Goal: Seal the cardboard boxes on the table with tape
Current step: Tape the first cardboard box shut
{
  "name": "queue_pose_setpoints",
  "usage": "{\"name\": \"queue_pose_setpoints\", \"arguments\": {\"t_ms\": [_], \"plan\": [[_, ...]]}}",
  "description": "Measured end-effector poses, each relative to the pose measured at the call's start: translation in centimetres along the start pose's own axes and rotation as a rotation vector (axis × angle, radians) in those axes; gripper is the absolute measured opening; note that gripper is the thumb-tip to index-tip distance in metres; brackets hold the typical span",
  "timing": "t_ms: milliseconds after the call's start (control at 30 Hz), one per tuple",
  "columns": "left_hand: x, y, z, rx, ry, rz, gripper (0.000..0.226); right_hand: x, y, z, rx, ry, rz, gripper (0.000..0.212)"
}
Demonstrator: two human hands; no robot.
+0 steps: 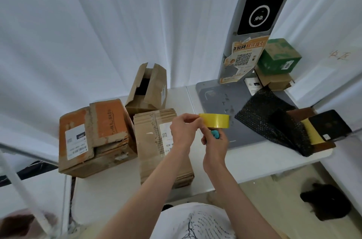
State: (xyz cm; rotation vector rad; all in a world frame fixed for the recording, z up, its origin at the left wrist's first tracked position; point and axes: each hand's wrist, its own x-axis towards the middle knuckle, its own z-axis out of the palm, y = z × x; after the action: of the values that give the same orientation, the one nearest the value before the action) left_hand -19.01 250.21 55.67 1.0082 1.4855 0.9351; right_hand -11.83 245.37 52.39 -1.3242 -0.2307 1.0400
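The yellow tape roll [215, 120] is up in the air above the white table [252, 157], just right of the plain brown box [156, 140] and level with both hands. The left hand [183, 131] pinches at the roll's left edge, thumb and fingertips pressed together on the tape there. The right hand [215, 141] sits under the roll, fingers curled round something teal [215, 134]; exactly what it holds of the roll I cannot tell. Left of that, the brown box with its white label lies flat on the table, touching the orange-patched box [96, 137] further left. Behind them, at the far side, a tall box [147, 90] stands with its flaps up and open. Out to the right, a grey scanner stand [252, 23] rises from its base plate, a black bubble-wrap sheet [274, 117] drapes over an open carton [317, 133], and a green box [278, 58] sits stacked on a brown one at the far right.
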Motion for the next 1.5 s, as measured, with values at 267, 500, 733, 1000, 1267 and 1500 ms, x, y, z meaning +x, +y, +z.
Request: {"name": "queue_pose_setpoints", "arguments": {"t_ms": [267, 500, 733, 1000, 1267, 1500], "plan": [[1.7, -0.2, -2.0, -0.116, -0.203, -0.205, 0.006, -0.6, 0.2, 0.1, -0.021, -0.077, 0.018, 0.019], [2.3, 0.8, -3.3, 0.329, -0.155, 0.105, 0.005, -0.9, 0.0, -1.8, -0.240, -0.219, 0.204, 0.028], [2.8, 2.6, -6.4, 0.656, -0.391, 0.376, 0.010, 0.2, -0.6, -2.4, -0.530, -0.387, -0.140, 0.040], [2.8, 0.8, -7.9, 0.679, -0.344, 0.452, 0.018, -0.3, 0.8, -2.6, -0.680, -0.654, -0.123, 0.011], [2.3, -0.2, -8.0, 0.713, -0.254, 0.458, 0.024, 0.1, 1.3, -2.3, -0.830, -0.573, -0.245, 0.012], [0.3, 0.0, -5.8, 0.720, -0.381, 0.509, 0.012, 1.7, 1.1, -3.1, -0.756, -0.396, -0.190, 0.010]]}}
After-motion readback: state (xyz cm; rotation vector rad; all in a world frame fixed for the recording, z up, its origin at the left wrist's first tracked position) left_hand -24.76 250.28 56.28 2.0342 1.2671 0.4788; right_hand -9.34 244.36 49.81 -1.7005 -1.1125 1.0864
